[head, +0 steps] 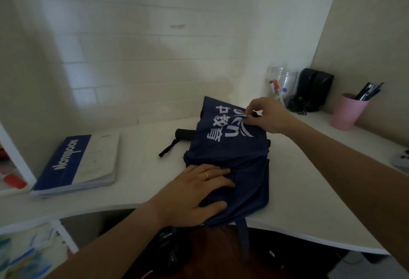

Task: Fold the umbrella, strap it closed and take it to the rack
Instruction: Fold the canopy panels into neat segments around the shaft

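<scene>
A navy blue umbrella point(232, 159) with white printed characters lies collapsed on the white desk point(141, 179), its canopy loose and spread. Its black handle point(184, 134) with a black wrist loop pokes out to the left. A fabric strap point(243, 241) hangs off the desk's near edge. My left hand point(194, 192), wearing a gold ring, presses flat on the near part of the canopy. My right hand point(265, 115) pinches a rib tip and a fold of cloth at the far edge of the canopy.
A blue and white notebook point(77, 166) lies on the desk to the left. At the back right stand a clear jar of markers point(283, 84), a black speaker point(314, 89) and a pink cup of pens point(349, 110). White shelving point(17, 159) is at the left.
</scene>
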A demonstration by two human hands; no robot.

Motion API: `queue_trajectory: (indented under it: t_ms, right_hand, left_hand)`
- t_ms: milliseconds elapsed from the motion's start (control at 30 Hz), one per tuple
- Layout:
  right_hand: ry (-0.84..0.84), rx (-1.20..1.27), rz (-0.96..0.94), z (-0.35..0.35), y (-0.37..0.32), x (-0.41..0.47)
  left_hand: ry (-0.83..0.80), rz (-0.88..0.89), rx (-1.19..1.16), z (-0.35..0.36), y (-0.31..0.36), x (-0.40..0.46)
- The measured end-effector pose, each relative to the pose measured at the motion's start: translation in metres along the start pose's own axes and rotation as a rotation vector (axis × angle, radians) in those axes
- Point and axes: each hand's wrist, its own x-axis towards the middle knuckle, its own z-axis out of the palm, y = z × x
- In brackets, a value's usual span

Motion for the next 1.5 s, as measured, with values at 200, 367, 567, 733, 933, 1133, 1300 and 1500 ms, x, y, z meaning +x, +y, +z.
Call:
queue_trajectory:
  t_ms: [200, 367, 567, 733, 933, 1133, 1300, 1500]
  right_hand:
    - [0.120, 0.254, -0.242, -0.023, -0.030, -0.069]
    - [0.152, -0.039, -0.319, -0.008, -0.043, -0.129]
    - [0.203, -0.184, -0.344, 0.023, -0.040, -0.167]
    - [0.252, -0.038, -0.218, 0.035, -0.040, -0.171]
    - [0.301, 0.036, -0.147, 0.034, -0.044, -0.164]
    - [0.310, 0.017, -0.185, 0.036, -0.047, -0.160]
    - [0.308, 0.085, -0.206, 0.030, -0.040, -0.159]
    - [0.126, 0.684, 0.459, -0.009, -0.013, -0.102]
  left_hand:
    - [0.032, -0.006, -0.002, 0.000, 0.003, -0.003]
    - [0.001, 0.000, -0.020, -0.003, 0.007, -0.005]
    - [0.298, -0.151, 0.087, 0.002, 0.019, -0.031]
    - [0.380, -0.410, -0.223, -0.003, 0.036, -0.036]
    - [0.512, -0.627, -1.048, -0.028, 0.050, -0.018]
    - [0.511, -0.799, -0.990, -0.043, 0.058, 0.003]
    - [0.444, -0.815, -1.021, -0.039, 0.049, 0.000]
    - [0.366, -0.751, -1.048, -0.040, 0.044, -0.012]
